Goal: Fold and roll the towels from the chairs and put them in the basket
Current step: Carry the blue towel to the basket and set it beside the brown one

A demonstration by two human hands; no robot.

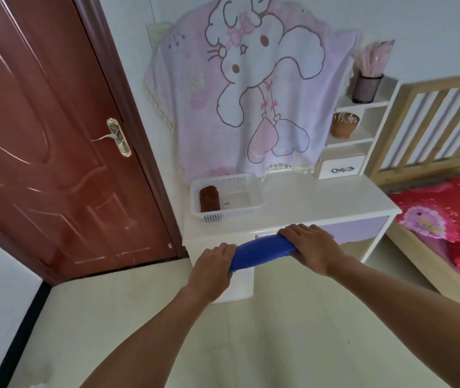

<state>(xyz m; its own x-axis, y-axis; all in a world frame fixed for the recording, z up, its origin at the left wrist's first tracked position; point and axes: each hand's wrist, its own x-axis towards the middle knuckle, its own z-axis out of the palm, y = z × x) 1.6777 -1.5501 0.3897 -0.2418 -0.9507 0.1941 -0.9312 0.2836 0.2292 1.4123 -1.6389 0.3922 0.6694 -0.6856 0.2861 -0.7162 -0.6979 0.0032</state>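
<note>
At upper left of the frame, red-brown door [41,135], cartoon cloth [251,93] upper centre, white surface [321,200] mid-frame, basket [223,216] on its left end, rolled blue towel [262,252] below centre, left hand [212,268] and right hand [313,245] with fingers curled round its ends, rolled brown towel [209,198] inside basket

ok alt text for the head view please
The left hand and right hand grip the two ends of a rolled blue towel in front of a white desk. On the desk a white basket holds one rolled brown towel; a door is at left, a bed at right.
</note>
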